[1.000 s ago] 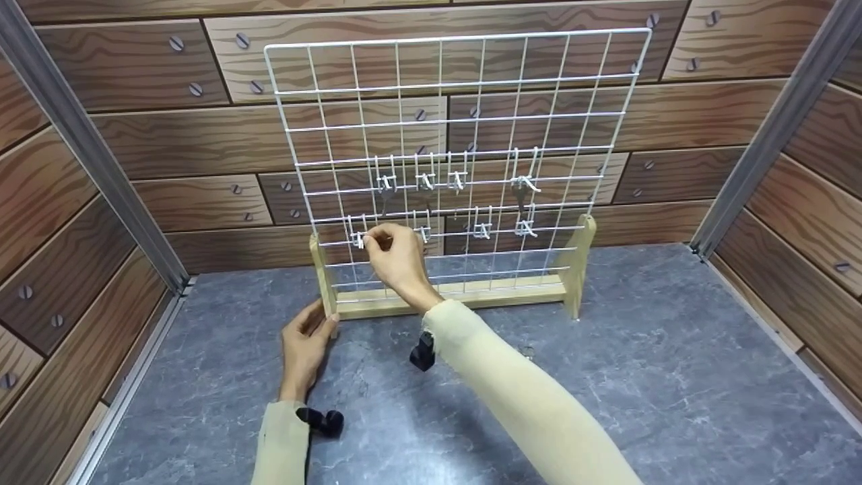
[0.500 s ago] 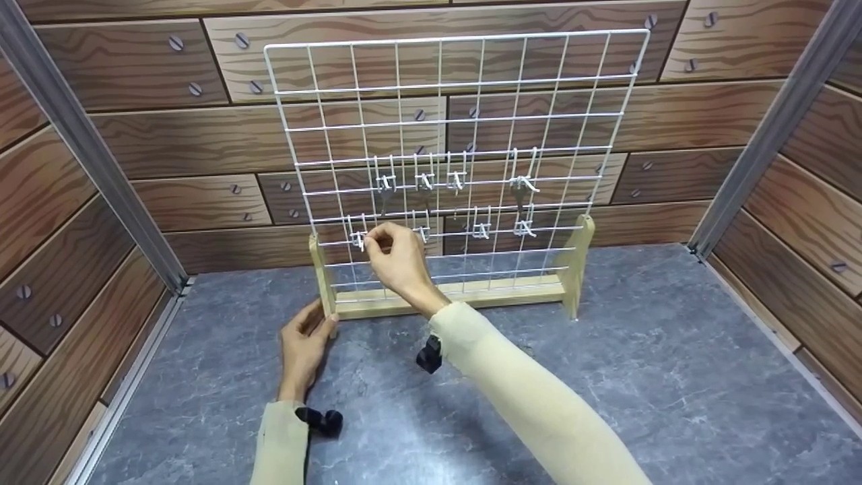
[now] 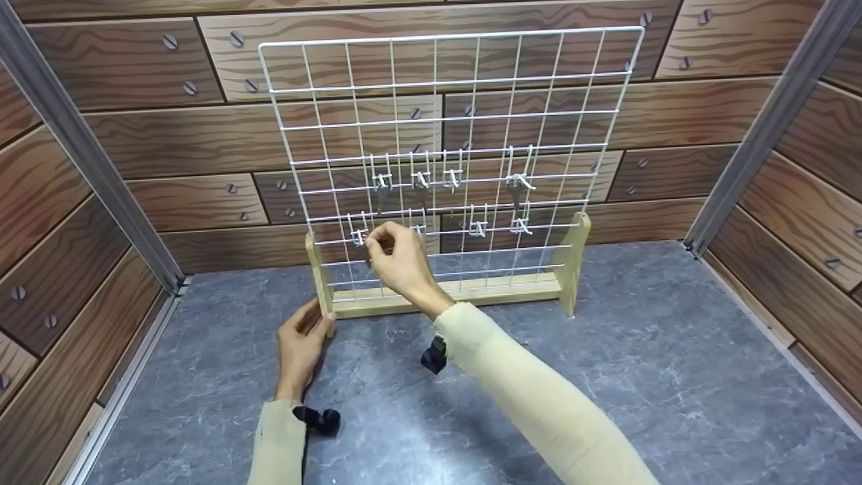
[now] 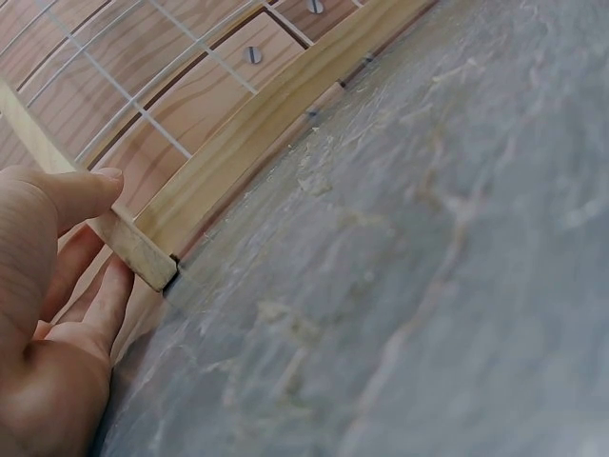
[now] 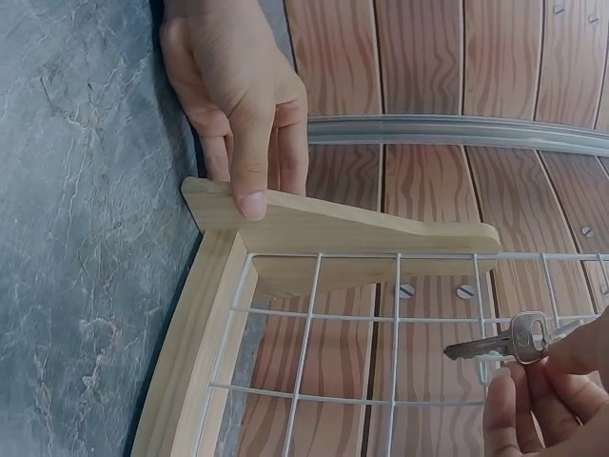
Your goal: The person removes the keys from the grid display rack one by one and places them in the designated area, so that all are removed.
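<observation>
Beneath both hands, the table (image 3: pixel 606 377) is spread. Beyond them, a grid (image 3: pixel 435 120) is held upright by a stand (image 3: pixel 498 292), whose near end is gripped low between the thumb and fingers of the left hand (image 3: pixel 301 343). Around and above the right hand (image 3: pixel 403 263), hooks (image 3: pixel 477 230) are carried in two rows. Between the right thumb and fingers, a key (image 5: pixel 502 343) is pinched by its head, its blade pointed tablewards.
</observation>
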A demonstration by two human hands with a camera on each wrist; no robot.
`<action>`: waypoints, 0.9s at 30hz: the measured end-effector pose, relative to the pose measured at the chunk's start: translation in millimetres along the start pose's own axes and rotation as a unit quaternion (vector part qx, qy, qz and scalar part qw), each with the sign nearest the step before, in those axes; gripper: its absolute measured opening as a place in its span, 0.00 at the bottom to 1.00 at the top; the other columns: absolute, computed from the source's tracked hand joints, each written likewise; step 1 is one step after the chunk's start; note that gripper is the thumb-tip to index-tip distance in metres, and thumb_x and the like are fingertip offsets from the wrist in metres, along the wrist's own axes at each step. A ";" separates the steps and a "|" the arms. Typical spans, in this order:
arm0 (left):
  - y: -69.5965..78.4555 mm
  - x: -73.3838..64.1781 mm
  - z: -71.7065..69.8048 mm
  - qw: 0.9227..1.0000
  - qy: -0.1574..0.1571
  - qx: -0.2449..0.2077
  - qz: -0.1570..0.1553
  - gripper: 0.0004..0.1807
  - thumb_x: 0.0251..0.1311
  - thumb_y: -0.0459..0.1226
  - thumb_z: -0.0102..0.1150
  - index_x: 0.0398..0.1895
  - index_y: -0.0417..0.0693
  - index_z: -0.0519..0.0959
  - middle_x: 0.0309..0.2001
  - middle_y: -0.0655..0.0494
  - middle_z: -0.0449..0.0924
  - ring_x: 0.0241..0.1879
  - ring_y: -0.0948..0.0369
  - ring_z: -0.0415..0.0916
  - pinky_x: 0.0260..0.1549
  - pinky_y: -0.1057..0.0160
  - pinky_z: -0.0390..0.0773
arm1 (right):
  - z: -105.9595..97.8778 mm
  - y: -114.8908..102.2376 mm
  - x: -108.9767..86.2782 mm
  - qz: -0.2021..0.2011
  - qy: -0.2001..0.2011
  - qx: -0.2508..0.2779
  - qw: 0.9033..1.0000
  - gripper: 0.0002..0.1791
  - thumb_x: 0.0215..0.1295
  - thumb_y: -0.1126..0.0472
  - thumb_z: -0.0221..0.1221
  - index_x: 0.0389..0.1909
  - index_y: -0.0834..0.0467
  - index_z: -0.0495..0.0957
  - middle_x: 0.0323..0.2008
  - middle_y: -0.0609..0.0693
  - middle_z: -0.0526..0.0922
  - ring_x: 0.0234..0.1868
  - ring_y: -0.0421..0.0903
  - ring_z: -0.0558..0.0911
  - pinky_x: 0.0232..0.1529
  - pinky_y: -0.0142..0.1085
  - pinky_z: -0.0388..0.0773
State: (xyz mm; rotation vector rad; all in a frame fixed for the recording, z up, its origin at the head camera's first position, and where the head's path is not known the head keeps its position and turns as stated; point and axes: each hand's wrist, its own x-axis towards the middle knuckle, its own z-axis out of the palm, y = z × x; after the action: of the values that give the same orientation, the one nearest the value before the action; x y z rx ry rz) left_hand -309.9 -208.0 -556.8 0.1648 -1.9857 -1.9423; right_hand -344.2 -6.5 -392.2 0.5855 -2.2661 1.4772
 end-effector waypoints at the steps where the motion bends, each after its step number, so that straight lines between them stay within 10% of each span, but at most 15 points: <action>1: -0.2 0.4 -0.2 1.000 -0.001 0.003 0.000 0.26 0.71 0.31 0.68 0.71 0.38 0.78 0.68 0.34 0.79 0.70 0.43 0.76 0.55 0.77 0.82 | -0.7 0.0 -0.2 -0.002 -0.001 0.001 1.000 0.03 0.70 0.69 0.64 0.36 0.63 0.85 0.34 0.56 0.89 0.35 0.45 0.86 0.42 0.33 0.87; 27: -1.6 0.8 0.9 1.000 0.008 -0.008 0.006 0.26 0.69 0.28 0.68 0.70 0.33 0.78 0.67 0.31 0.79 0.68 0.43 0.77 0.54 0.78 0.82 | -14.3 -8.5 -13.6 0.000 -0.029 0.036 0.999 0.03 0.71 0.70 0.64 0.37 0.64 0.86 0.36 0.56 0.91 0.35 0.43 0.86 0.42 0.31 0.88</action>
State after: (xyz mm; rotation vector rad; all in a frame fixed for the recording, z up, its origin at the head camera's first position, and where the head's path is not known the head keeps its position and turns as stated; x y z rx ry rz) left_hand -311.2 -207.6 -558.2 0.1629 -1.9547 -1.9425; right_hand -327.1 5.5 -387.3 0.6573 -2.2634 1.5667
